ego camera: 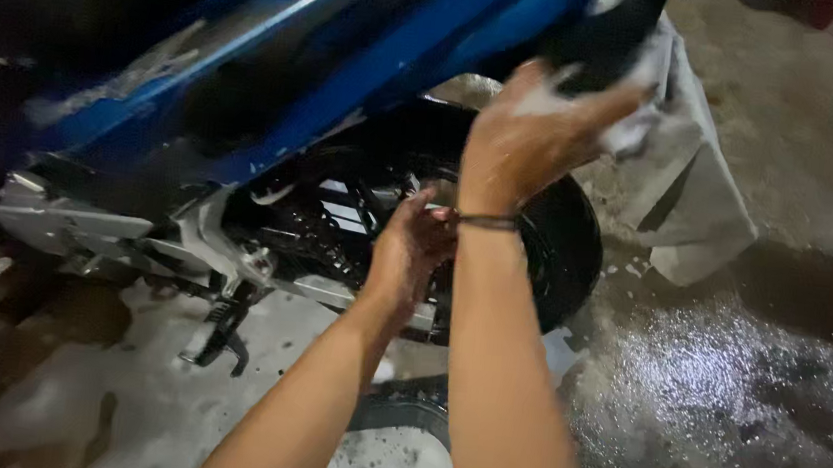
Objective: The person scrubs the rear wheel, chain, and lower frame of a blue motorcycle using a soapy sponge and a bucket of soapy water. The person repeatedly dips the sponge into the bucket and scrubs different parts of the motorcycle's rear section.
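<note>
A blue motorcycle [282, 52] stands across the upper left, soap suds on its side panel. My right hand [536, 134] is raised and foamy, gripping a wet grey cloth [687, 187] pressed against the dark tail end of the bike. The cloth hangs down to the right of the rear wheel [556, 246]. My left hand [410, 249] is lower, reaching in beside the black rear wheel near the swingarm; its fingers are curled and I cannot see anything in them. A thin band circles my right wrist.
Wet, shiny concrete ground [724, 391] spreads to the right, with foam patches on the floor at lower left. A container of soapy water [396, 463] sits at the bottom between my arms. A folded footpeg [222, 332] sticks out under the bike.
</note>
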